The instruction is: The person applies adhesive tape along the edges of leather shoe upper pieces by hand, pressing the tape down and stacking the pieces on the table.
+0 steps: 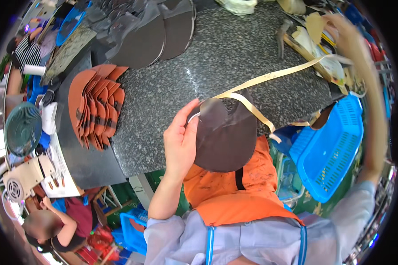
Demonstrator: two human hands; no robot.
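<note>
At the table's front edge my left hand [181,139] is closed on the left side of a dark brown rounded flat piece [225,145]. The thumb lies on its face, and a light rim shows beside it. A narrow cream strip [274,78] runs from the piece's upper edge to the wooden tray at the right; its loose end droops toward the lower right. My right arm reaches far out to the upper right. There my right hand [340,33], blurred, is beside a yellowish piece [315,27] over the tray; whether it grips anything is unclear.
Stacked reddish-brown cut pieces [97,106] lie left on the granite table [163,88], with dark rounded pieces [141,44] at the back. A hammer-like tool [283,37] lies by the wooden tray [303,47]. Blue basket [329,150] hangs right. A person [64,225] sits beside a sewing machine [28,176].
</note>
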